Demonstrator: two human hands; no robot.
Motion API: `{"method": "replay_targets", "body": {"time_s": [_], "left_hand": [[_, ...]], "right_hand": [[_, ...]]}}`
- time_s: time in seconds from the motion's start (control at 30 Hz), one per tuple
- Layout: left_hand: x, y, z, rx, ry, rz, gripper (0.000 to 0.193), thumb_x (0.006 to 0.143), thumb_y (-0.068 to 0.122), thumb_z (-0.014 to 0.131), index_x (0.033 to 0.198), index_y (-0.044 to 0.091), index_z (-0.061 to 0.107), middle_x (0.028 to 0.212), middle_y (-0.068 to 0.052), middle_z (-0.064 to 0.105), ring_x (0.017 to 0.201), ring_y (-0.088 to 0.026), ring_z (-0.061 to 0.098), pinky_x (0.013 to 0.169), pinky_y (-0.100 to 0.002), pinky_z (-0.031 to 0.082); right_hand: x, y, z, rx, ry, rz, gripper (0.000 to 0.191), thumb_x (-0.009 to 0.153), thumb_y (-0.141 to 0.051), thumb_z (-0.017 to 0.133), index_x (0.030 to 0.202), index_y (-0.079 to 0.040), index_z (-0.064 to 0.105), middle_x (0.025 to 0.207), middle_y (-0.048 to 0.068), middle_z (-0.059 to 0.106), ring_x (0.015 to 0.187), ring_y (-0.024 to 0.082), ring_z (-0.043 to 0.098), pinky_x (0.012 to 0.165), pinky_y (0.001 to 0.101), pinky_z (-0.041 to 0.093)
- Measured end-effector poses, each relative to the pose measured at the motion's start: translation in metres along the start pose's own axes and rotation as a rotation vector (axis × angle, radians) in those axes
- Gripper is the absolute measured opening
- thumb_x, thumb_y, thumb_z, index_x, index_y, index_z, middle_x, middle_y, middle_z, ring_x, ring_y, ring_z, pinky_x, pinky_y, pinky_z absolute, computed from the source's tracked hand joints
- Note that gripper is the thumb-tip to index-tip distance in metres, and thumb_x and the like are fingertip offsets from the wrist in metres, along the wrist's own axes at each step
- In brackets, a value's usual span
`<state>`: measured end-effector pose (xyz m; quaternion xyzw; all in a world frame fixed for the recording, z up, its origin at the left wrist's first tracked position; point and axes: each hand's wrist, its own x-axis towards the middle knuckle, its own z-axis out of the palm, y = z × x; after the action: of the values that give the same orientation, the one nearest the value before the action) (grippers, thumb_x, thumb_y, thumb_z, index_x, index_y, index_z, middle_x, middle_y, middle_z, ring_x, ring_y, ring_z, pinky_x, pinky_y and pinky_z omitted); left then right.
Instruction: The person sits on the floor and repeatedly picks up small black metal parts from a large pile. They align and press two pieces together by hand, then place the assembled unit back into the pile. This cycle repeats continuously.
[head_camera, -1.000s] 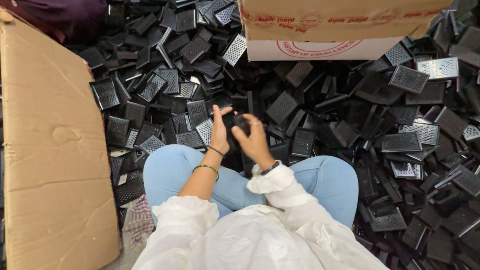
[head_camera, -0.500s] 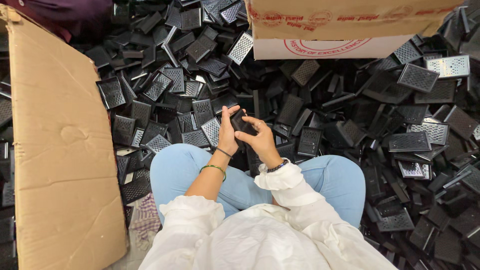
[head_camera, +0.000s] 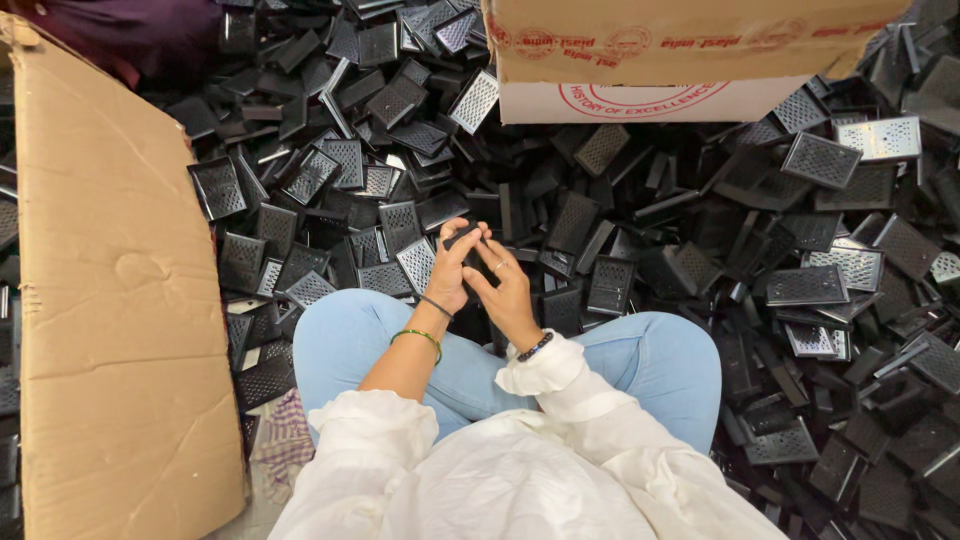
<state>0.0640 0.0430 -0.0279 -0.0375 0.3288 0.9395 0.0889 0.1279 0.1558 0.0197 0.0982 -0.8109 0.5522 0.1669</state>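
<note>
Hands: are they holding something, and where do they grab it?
Yes. Both the left hand and right hand hold one small black part, pinched at its edges by the fingertips, above the pile of black grilles.

Two hands show at the centre of the frame, a left hand (head_camera: 449, 275) and a right hand (head_camera: 508, 288), with one small black part (head_camera: 462, 237) between them. The black perforated plates (head_camera: 820, 160) heaped on the floor are too many to count. One flat cardboard sheet (head_camera: 120, 300) lies at left; one cardboard box (head_camera: 680, 50) stands at upper right.
</note>
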Motion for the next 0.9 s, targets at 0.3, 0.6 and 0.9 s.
{"method": "replay_targets", "body": {"time_s": [0.3, 0.6, 0.9], "left_hand": [[0.003, 0.03, 0.013, -0.297, -0.104, -0.116, 0.032, 0.096, 0.02, 0.064, 0.125, 0.013, 0.052, 0.117, -0.014, 0.069, 0.111, -0.028, 0.068, 0.1, -0.043, 0.055], [-0.028, 0.016, 0.039, 0.723, -0.178, 0.185, 0.061, 0.086, 0.006, 0.08, 0.139, 0.001, 0.05, 0.122, -0.009, 0.068, 0.11, -0.015, 0.068, 0.095, -0.03, 0.057], [-0.019, 0.01, 0.024, 0.612, -0.139, 0.139, 0.043, 0.09, 0.006, 0.079, 0.129, -0.002, 0.062, 0.11, -0.005, 0.074, 0.096, -0.01, 0.071, 0.086, -0.025, 0.059]], "right_hand": [[0.017, 0.033, -0.031, 0.983, -0.302, 0.71, 0.036, 0.102, -0.014, 0.064, 0.132, 0.005, 0.062, 0.118, 0.009, 0.07, 0.104, 0.019, 0.068, 0.094, 0.0363, 0.057], [0.028, 0.046, -0.051, 0.992, -0.022, 0.711, 0.029, 0.102, -0.014, 0.066, 0.128, 0.001, 0.066, 0.116, 0.007, 0.071, 0.101, 0.015, 0.068, 0.092, 0.0314, 0.056], [0.03, 0.031, -0.067, 0.993, -0.159, 0.634, 0.039, 0.102, -0.011, 0.062, 0.137, 0.005, 0.059, 0.125, 0.01, 0.069, 0.113, 0.018, 0.068, 0.102, 0.0331, 0.056]]}}
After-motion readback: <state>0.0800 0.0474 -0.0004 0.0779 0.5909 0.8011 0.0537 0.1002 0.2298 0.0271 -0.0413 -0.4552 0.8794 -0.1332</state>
